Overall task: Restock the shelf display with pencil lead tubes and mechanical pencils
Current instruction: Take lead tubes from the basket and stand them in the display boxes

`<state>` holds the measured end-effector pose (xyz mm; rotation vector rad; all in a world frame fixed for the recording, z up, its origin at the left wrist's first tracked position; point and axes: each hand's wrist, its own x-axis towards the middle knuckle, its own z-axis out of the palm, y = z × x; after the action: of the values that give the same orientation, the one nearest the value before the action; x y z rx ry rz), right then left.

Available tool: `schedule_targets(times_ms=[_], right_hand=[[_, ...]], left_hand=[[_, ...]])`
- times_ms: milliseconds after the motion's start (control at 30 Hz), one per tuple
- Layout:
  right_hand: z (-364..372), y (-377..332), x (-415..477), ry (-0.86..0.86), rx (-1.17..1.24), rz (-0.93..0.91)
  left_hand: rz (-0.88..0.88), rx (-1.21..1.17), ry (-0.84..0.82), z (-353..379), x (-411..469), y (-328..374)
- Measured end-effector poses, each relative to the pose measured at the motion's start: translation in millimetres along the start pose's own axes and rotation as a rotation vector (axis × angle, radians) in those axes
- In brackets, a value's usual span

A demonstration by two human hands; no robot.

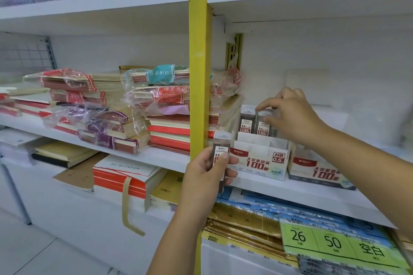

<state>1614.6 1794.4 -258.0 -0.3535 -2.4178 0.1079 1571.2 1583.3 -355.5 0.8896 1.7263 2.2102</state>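
A white cardboard display box (260, 159) marked HB 0.5 and 100 stands on the white shelf (290, 190). Two lead tubes stand upright in its back row: the left tube (247, 119) and the right tube (263, 123). My right hand (290, 116) reaches in from the right and pinches the top of the right tube between thumb and forefinger. My left hand (205, 172) holds another dark lead tube (220, 156) upright in front of the yellow post, just left of the box. No mechanical pencils are visible.
A second display box (317, 169) stands to the right of the first. A yellow upright post (199, 73) divides the shelving. Stacks of wrapped notebooks (134, 114) fill the shelf to the left. Paper packs and a green label sheet (330, 241) lie below.
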Motion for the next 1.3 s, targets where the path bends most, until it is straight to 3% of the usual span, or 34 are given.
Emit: schedule_targets(times_ms=[100,167,400,633,867,967,1100,1300], right_hand=[[-6.7,-7.1,-5.5,0.061,-0.024,-0.031],[-15.2,-16.7,-17.3,0.069,0.086,-0.041],[-21.5,-50.4,-74.5,-0.246,0.627,0.002],[-24.2,-39.6,-81.0,-0.131,0.842,0.163],[-31.5,-30.8,-83.2,-0.119,0.974,0.2],[-38.9,-31.6,-74.6,0.011,0.946,0.161],[-57.8,-20.6,-45.4,0.311,0.8,0.1],[-39.3,-12.6,-20.2,0.193,0.277,-0.062]], left_hand=[[-0.01,0.017,-0.003,0.2,-1.1,2.0],[-0.007,0.025,-0.021,0.2,-2.6,3.3],[0.003,0.066,-0.133,4.5,-12.7,11.6],[-0.068,0.024,-0.201,1.1,-18.8,10.8],[-0.072,0.011,-0.113,0.3,-14.3,13.0],[0.051,0.09,-0.024,10.4,-10.1,9.5],[0.311,0.552,0.111,19.3,-2.1,-4.6],[0.354,0.707,0.056,25.3,5.7,-24.2]])
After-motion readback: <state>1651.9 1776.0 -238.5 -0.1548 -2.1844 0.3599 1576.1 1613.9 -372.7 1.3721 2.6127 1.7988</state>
